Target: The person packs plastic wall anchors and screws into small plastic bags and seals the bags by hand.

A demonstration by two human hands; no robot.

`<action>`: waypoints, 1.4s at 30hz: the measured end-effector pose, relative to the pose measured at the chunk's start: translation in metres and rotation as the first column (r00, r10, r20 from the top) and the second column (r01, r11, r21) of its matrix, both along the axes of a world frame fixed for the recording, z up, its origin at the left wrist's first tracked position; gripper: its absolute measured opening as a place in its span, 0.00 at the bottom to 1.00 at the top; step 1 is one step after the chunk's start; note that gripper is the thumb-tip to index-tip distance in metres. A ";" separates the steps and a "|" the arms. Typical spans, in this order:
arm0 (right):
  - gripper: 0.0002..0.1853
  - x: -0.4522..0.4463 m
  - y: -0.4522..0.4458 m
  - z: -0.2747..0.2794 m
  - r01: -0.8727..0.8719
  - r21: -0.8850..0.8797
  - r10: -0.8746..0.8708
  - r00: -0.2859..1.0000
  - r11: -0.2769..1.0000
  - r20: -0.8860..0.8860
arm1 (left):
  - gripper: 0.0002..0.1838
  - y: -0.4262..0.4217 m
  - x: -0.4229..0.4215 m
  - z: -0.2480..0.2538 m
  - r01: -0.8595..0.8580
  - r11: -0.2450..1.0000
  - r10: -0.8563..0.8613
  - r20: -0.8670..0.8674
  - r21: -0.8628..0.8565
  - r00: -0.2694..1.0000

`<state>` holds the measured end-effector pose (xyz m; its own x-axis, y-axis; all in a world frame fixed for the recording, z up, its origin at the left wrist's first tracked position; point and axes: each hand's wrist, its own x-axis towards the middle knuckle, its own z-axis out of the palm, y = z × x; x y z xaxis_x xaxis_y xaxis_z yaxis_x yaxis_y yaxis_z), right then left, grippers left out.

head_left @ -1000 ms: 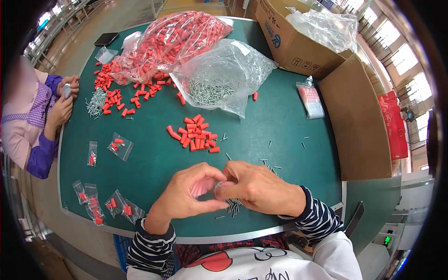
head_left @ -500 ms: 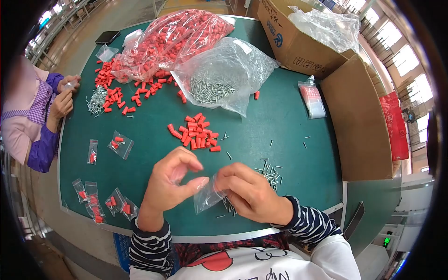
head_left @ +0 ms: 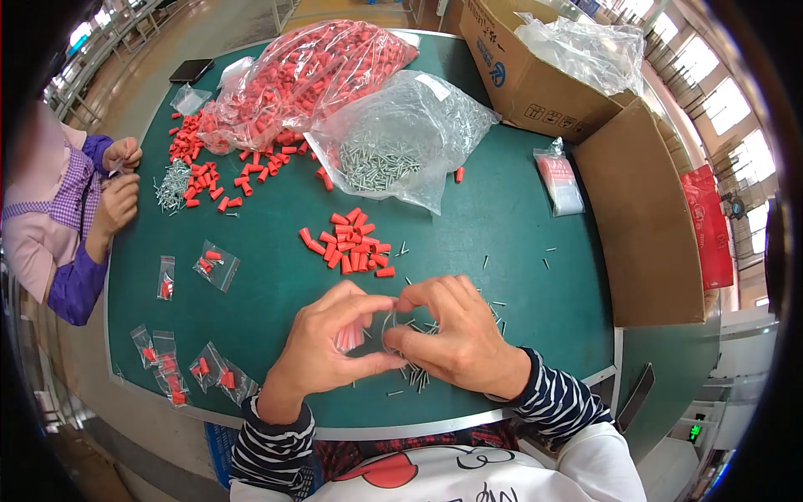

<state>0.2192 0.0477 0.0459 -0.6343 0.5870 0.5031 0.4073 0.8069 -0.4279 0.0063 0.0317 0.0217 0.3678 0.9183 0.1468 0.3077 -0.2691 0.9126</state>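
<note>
My left hand (head_left: 330, 343) is curled, with pink-edged clear plastic bags (head_left: 349, 336) in its palm, and its thumb and forefinger reach toward my right hand. My right hand (head_left: 452, 339) pinches a small clear bag (head_left: 390, 328) between thumb and forefinger, the two hands nearly meeting at it. Loose silver screws (head_left: 416, 376) lie under and beside my right hand, partly hidden by it. Beyond my hands a pile of red plugs (head_left: 351, 243) rests on the green table (head_left: 535, 284).
A large bag of red plugs (head_left: 293, 79) and a bag of screws (head_left: 401, 142) lie at the back. Filled small bags (head_left: 167, 368) are at the left. A cardboard box (head_left: 636, 217) stands right, near a bag pack (head_left: 559, 180). A co-worker (head_left: 63, 201) handles something small at the left edge.
My hands parted, showing a small clear bag in my right fingers, then came back together around it. My left hand moved down and right. The co-worker's hands shifted slightly.
</note>
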 end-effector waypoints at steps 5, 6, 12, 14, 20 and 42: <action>0.08 0.000 -0.001 0.003 -0.064 -0.031 0.064 0.998 0.997 -0.009 | 0.29 0.000 0.000 -0.006 0.128 0.981 -0.084 0.276 -0.143 0.957; 0.09 -0.001 -0.001 0.002 -0.054 -0.037 0.053 0.998 0.998 -0.016 | 0.28 0.000 0.001 -0.008 0.160 0.968 -0.076 0.378 -0.196 0.923; 0.17 -0.009 -0.014 -0.008 0.100 -0.052 -0.106 0.988 0.994 -0.114 | 0.24 0.006 -0.012 -0.003 -0.019 0.989 0.066 0.321 -0.147 0.945; 0.18 -0.010 -0.025 -0.020 0.025 -0.004 -0.026 0.998 1.000 -0.058 | 0.24 0.006 -0.022 -0.003 -0.179 0.972 0.219 0.309 -0.153 0.925; 0.16 -0.025 -0.050 -0.055 -0.266 0.074 0.248 0.949 0.961 0.194 | 0.24 0.005 -0.013 -0.005 -0.178 0.976 0.211 0.327 -0.129 0.921; 0.14 0.048 -0.006 -0.010 0.228 -0.287 -0.117 0.926 0.930 0.358 | 0.23 0.000 0.016 -0.017 -0.071 0.997 0.073 0.128 -0.026 0.989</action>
